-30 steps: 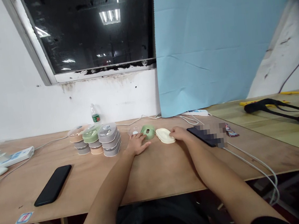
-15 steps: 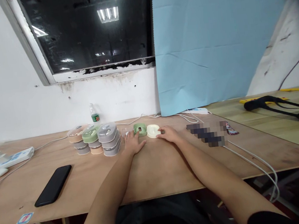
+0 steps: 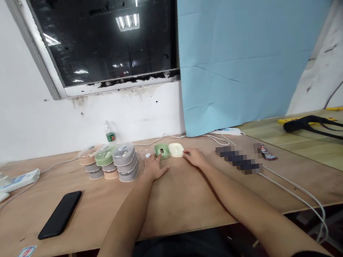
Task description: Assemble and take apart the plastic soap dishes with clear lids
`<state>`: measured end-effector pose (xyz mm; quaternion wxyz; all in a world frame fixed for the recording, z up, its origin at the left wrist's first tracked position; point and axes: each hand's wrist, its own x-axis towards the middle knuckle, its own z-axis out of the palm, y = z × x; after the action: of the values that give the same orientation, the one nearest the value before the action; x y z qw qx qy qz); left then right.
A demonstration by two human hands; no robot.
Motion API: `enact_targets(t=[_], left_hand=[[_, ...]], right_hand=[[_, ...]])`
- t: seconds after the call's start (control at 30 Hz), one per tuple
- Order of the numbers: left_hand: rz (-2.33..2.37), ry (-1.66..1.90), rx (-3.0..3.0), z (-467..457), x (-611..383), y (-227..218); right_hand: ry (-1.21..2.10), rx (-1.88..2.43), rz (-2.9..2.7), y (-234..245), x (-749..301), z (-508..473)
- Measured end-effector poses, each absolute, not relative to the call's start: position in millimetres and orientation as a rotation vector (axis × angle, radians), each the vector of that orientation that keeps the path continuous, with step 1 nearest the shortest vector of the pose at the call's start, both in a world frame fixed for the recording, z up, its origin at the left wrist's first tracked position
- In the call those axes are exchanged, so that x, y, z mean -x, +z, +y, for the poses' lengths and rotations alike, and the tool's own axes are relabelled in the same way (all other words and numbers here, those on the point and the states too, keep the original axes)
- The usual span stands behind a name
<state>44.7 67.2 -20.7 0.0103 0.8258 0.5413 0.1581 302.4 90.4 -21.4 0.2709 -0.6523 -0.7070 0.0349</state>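
My left hand [image 3: 154, 167] lies palm down on the table with its fingers spread. Its fingertips reach a clear plastic lid [image 3: 146, 152] and the near left side of a green box part [image 3: 158, 149] with a dark oval opening. To the right of that sits a cream box part [image 3: 176, 149], shallow, with rounded corners. My right hand [image 3: 194, 157] rests at the cream part's right edge, fingers a little bent and apart; whether they touch it is hard to tell. Left of my left hand stand stacked lidded boxes in grey [image 3: 125, 162], green [image 3: 104, 155] and peach [image 3: 89, 154].
A black phone [image 3: 60, 215] lies at the front left, near a white power strip [image 3: 13, 184]. Behind the stacks stands a small bottle [image 3: 110, 133]. White cables [image 3: 297, 191], a wrapped snack [image 3: 267, 152] and a black strap-like frame [image 3: 318, 125] are on the right. A blue curtain [image 3: 237, 56] hangs behind.
My right fingers have drawn slightly back to the cream part's edge. My left hand stays almost in place. The view has shifted a little.
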Motion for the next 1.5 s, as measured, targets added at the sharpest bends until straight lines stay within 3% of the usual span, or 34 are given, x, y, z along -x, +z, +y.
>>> enact_targets(t=[0.3, 0.83, 1.2, 1.4, 1.5], left_hand=[[1.674, 0.451, -2.636, 67.7, -43.6, -22.3], [1.712, 0.448, -2.619, 78.8, -45.2, -18.1], [1.594, 0.857, -2.952, 8.1, -14.0, 11.2], [2.197, 1.513, -2.488, -0.9, 31.5, 34.5], [2.451, 1.656, -2.196, 3.4, 42.1, 43.0]], right_hand=[[-0.030, 1.761, -2.029, -28.4, -300.1, 96.5], [0.035, 1.719, -2.060, -33.5, -302.3, 118.4], [0.095, 1.690, -2.060, -31.4, -295.3, 107.7], [0.105, 1.673, -2.073, -30.1, -294.6, 107.3], [0.123, 1.671, -2.082, -28.6, -294.3, 105.8]])
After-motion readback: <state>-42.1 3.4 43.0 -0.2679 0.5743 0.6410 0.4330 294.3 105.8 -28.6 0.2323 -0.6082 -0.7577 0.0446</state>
